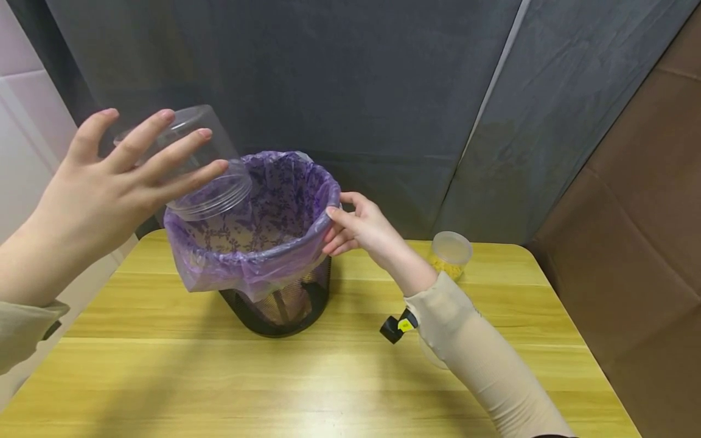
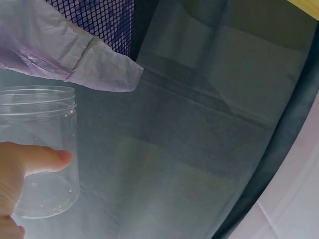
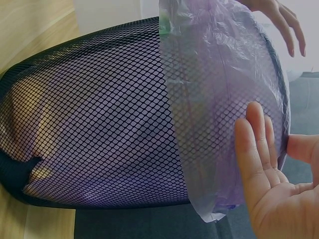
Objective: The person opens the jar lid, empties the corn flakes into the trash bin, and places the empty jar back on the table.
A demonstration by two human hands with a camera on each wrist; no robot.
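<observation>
A left hand (image 1: pixel 109 188), fingers spread and thumb opposite, is clamped on a clear screw-neck jar (image 2: pixel 50 124), tilted mouth-down at the wastebasket's left rim, specks clinging inside. The right hand (image 1: pixel 364 228) pinches the right rim of this black wire-mesh wastebasket (image 1: pixel 279 307), over which a purple bin liner (image 1: pixel 257 267) is folded. Beyond the right forearm stands a translucent tub (image 1: pixel 451 249) of yellow pieces, before a grey curtain (image 1: pixel 356 73)

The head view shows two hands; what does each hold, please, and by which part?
The left hand holds the clear jar by its side, the right hand the bin's lined rim.
</observation>
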